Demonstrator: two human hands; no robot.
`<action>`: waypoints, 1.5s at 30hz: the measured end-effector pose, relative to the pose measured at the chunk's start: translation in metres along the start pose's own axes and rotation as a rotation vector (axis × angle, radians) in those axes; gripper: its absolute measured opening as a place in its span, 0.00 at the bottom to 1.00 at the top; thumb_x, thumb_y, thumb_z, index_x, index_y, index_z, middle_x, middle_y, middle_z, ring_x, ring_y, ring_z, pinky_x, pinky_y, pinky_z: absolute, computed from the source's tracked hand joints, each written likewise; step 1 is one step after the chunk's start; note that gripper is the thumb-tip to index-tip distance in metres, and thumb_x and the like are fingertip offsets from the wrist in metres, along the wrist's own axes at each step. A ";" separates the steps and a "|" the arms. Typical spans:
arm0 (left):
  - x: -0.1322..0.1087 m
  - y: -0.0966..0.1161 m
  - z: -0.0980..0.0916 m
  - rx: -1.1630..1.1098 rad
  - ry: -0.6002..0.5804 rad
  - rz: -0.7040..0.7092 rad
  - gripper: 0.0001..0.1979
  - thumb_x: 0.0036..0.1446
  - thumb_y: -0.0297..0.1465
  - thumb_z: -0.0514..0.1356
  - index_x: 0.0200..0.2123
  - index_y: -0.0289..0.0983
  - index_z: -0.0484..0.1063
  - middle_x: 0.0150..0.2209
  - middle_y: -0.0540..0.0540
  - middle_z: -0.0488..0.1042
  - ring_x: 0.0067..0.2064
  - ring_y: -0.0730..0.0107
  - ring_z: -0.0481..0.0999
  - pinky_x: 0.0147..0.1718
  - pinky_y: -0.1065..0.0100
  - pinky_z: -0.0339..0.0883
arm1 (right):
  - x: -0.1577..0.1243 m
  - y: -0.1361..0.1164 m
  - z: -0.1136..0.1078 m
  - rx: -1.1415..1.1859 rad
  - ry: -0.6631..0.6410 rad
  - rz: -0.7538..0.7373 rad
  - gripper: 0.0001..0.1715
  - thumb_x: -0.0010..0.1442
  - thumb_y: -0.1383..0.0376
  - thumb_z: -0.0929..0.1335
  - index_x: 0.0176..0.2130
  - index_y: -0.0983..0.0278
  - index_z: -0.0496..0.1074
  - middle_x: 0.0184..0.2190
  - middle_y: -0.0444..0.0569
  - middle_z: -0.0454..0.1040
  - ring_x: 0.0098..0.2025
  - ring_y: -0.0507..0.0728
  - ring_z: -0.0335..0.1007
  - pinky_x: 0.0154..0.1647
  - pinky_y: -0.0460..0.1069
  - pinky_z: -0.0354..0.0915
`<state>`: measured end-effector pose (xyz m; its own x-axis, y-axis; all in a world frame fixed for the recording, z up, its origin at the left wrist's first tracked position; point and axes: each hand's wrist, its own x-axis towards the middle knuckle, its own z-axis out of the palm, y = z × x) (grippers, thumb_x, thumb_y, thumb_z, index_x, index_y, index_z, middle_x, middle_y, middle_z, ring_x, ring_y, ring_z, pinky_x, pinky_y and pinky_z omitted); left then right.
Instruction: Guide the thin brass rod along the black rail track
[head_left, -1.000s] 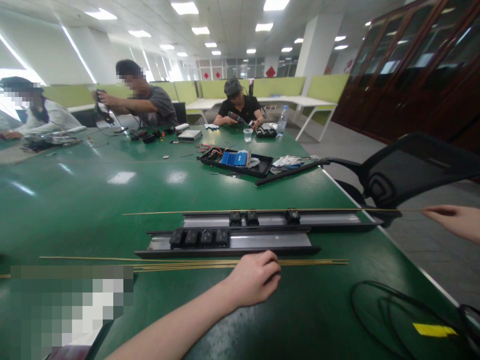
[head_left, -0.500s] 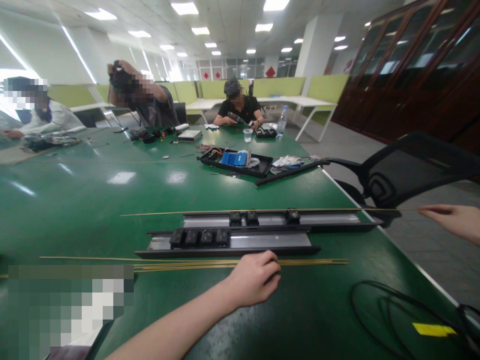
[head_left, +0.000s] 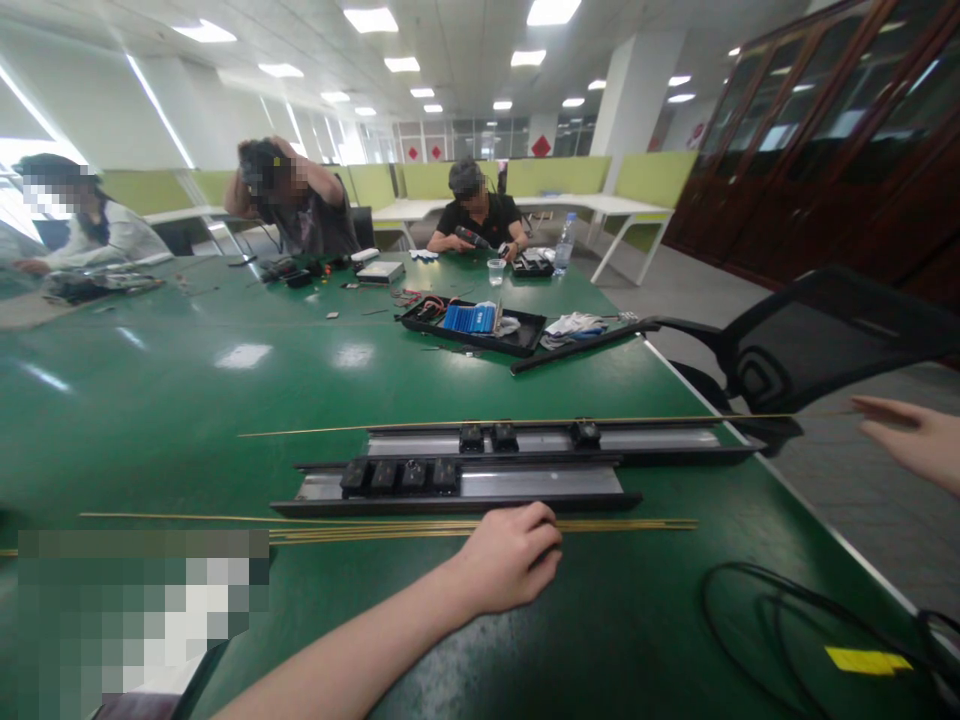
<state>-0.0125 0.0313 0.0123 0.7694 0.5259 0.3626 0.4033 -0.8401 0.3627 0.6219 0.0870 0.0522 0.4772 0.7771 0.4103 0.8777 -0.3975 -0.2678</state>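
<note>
My left hand point(head_left: 514, 558) rests on a bundle of thin brass-coloured rods point(head_left: 622, 525), fingers loosely bent and a gap beside the thumb; its underside is hidden. At the right edge, past the table, my right hand point(head_left: 907, 435) has its thumb and fingers parted at the end of a single long thin rod point(head_left: 420, 426). That rod lies along the far edge of a dark metal channel point(head_left: 652, 440), which carries three black blocks point(head_left: 504, 437). A nearer channel point(head_left: 540, 482) has several black blocks point(head_left: 384, 476) at its left part.
Black cable point(head_left: 709, 610) with a yellow tag point(head_left: 868, 661) lies near right. Beyond the channels are a black tray point(head_left: 517, 340), gloves point(head_left: 574, 328) and a black bar point(head_left: 577, 347). A mesh chair point(head_left: 825, 320) stands right. Several people sit around the table.
My right hand has parted its fingers and drawn slightly right from the rod's end. My left hand has stayed put. A person at the far left has shifted their raised arms.
</note>
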 end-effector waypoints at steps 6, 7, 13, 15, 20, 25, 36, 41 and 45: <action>0.000 0.000 0.000 -0.011 0.004 0.001 0.08 0.66 0.31 0.55 0.43 0.37 0.73 0.46 0.44 0.74 0.42 0.65 0.78 0.40 0.67 0.73 | -0.032 -0.071 -0.026 0.137 0.059 0.143 0.30 0.52 0.62 0.69 0.55 0.62 0.78 0.47 0.64 0.79 0.38 0.63 0.73 0.38 0.59 0.64; 0.000 0.000 0.000 -0.012 0.007 0.001 0.08 0.66 0.31 0.55 0.43 0.37 0.73 0.46 0.43 0.74 0.42 0.65 0.78 0.40 0.67 0.74 | -0.038 -0.086 -0.028 0.163 0.100 0.036 0.28 0.54 0.62 0.68 0.54 0.61 0.78 0.51 0.62 0.77 0.42 0.62 0.73 0.41 0.58 0.64; 0.000 0.000 0.000 -0.011 0.006 0.001 0.08 0.66 0.31 0.55 0.43 0.37 0.74 0.46 0.43 0.74 0.42 0.64 0.78 0.40 0.67 0.74 | -0.078 -0.181 -0.030 0.329 0.112 -0.449 0.19 0.61 0.59 0.66 0.48 0.60 0.78 0.51 0.56 0.78 0.53 0.60 0.72 0.52 0.54 0.66; 0.000 0.000 0.000 -0.009 0.004 0.000 0.08 0.66 0.32 0.55 0.43 0.37 0.74 0.46 0.43 0.74 0.42 0.64 0.78 0.40 0.67 0.74 | -0.091 -0.214 -0.030 0.377 0.013 -0.542 0.16 0.62 0.57 0.66 0.44 0.60 0.79 0.48 0.55 0.79 0.51 0.60 0.73 0.48 0.53 0.69; 0.001 0.001 -0.001 -0.005 0.000 0.001 0.08 0.66 0.31 0.55 0.43 0.37 0.74 0.46 0.43 0.74 0.42 0.64 0.78 0.41 0.67 0.74 | -0.114 -0.277 -0.021 0.420 -0.196 -0.788 0.16 0.64 0.56 0.65 0.44 0.58 0.79 0.47 0.50 0.79 0.50 0.59 0.74 0.52 0.55 0.70; 0.001 0.002 -0.002 -0.012 0.007 -0.004 0.08 0.65 0.31 0.56 0.42 0.37 0.74 0.45 0.43 0.74 0.42 0.65 0.78 0.41 0.67 0.74 | -0.122 -0.312 -0.005 0.401 -0.241 -0.849 0.16 0.65 0.55 0.65 0.43 0.58 0.78 0.45 0.50 0.80 0.48 0.59 0.75 0.51 0.56 0.70; 0.001 0.001 0.001 -0.009 0.008 -0.016 0.07 0.65 0.31 0.57 0.42 0.37 0.74 0.46 0.44 0.74 0.42 0.65 0.78 0.40 0.67 0.74 | -0.125 -0.326 0.002 0.399 -0.353 -0.797 0.14 0.64 0.56 0.65 0.37 0.59 0.78 0.39 0.47 0.80 0.40 0.56 0.75 0.43 0.52 0.68; 0.002 0.002 0.000 -0.012 0.002 -0.012 0.07 0.65 0.30 0.56 0.42 0.37 0.74 0.46 0.44 0.74 0.41 0.65 0.77 0.40 0.66 0.74 | -0.124 -0.323 0.002 0.377 -0.367 -0.794 0.14 0.63 0.56 0.65 0.36 0.59 0.78 0.38 0.47 0.80 0.39 0.56 0.75 0.43 0.52 0.67; 0.002 0.002 -0.001 -0.015 -0.001 -0.010 0.08 0.65 0.31 0.56 0.43 0.37 0.74 0.46 0.43 0.74 0.42 0.65 0.77 0.41 0.66 0.74 | -0.125 -0.325 0.004 0.373 -0.370 -0.776 0.14 0.63 0.56 0.65 0.36 0.58 0.78 0.38 0.46 0.81 0.39 0.57 0.75 0.42 0.52 0.67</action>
<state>-0.0104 0.0306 0.0144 0.7659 0.5341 0.3580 0.4035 -0.8328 0.3791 0.2774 0.1208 0.0847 -0.3373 0.8906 0.3050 0.8428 0.4300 -0.3236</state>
